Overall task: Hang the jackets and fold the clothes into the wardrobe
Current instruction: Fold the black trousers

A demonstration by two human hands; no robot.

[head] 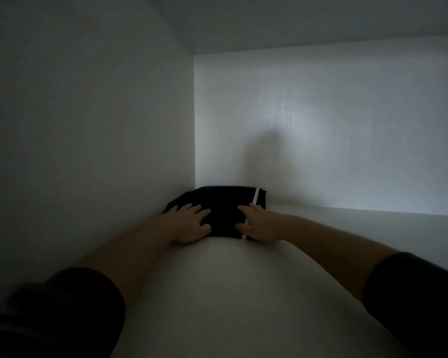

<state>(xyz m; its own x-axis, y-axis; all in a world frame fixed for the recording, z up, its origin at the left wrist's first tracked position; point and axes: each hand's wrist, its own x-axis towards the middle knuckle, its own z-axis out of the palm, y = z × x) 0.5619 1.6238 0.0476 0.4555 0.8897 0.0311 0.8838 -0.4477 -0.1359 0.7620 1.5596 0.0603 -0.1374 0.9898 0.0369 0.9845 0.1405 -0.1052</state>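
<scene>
Folded dark garment with a white stripe lies on the shelf, far left, against the left wall. Left hand and right hand rest flat on its near edge, each grip spread, pinching nothing.

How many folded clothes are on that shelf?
1. The folded black garment lies in the back left corner of the shelf, under the left hand and right hand. More pieces may hide within it.

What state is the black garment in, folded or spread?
Folded. The black garment is a compact bundle on the shelf against the left wall; the left hand and right hand rest flat on it.
</scene>
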